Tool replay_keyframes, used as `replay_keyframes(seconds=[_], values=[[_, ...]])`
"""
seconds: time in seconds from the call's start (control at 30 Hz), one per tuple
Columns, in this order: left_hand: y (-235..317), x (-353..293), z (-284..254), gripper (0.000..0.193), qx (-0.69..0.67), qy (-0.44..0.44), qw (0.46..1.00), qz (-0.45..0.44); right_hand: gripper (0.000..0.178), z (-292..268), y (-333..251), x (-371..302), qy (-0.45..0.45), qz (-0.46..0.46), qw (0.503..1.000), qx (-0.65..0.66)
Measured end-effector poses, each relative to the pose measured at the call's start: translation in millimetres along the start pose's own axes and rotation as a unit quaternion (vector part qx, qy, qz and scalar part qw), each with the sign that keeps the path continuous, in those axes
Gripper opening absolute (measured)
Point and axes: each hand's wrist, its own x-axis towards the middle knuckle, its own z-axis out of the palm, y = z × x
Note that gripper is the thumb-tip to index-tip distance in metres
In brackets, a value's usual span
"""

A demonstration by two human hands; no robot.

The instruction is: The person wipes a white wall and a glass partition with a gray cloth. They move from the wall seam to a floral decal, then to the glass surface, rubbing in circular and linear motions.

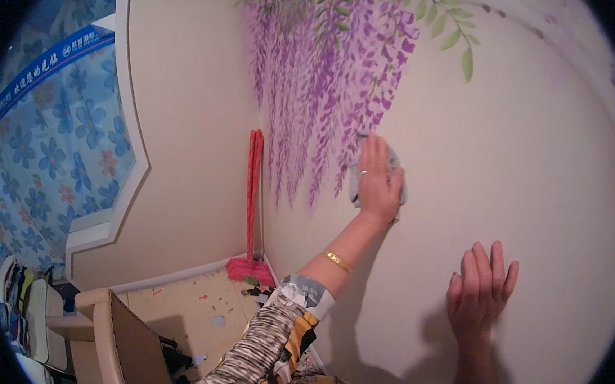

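My left hand (378, 186), with a ring on a finger and a gold bracelet on the wrist, presses a folded grey cloth (396, 160) against the pale wall (522, 168). Its fingers point upward over the cloth, which shows around their edges. The hand is at the lower right edge of the painted purple hanging flowers (315, 105). Lower and to the right, my right hand (480, 287) is raised by the same wall, fingers up and slightly apart, holding nothing. Whether its palm touches the wall I cannot tell.
A red-handled broom (253, 196) leans in the wall corner, its pink head among scraps on the floor (208, 301). A beige chair-like piece (110, 352) stands at lower left. Beyond it are piled fabrics (18, 294) and a blue floral curtain (58, 146).
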Motion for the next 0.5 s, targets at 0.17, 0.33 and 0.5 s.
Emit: replay_keyframes(seconds=[0.17, 0.33, 0.5], values=[[-53.1, -48.3, -6.9, 0.063, -0.001, 0.023, 0.989, -0.148, 0.038, 5.6, -3.3, 4.8, 0.023, -0.009, 1.0, -0.003], [-7.3, -98.5, 5.7, 0.069, -0.003, -0.008, 0.993, -0.122, 0.038, 2.9, -9.4, 12.4, -0.055, 0.037, 0.998, -0.012], [43.4, -68.0, -3.4, 0.075, -0.016, -0.054, 0.998, -0.001, 0.042, 20.4, -18.8, 48.3, -0.018, 0.026, 0.997, 0.065]])
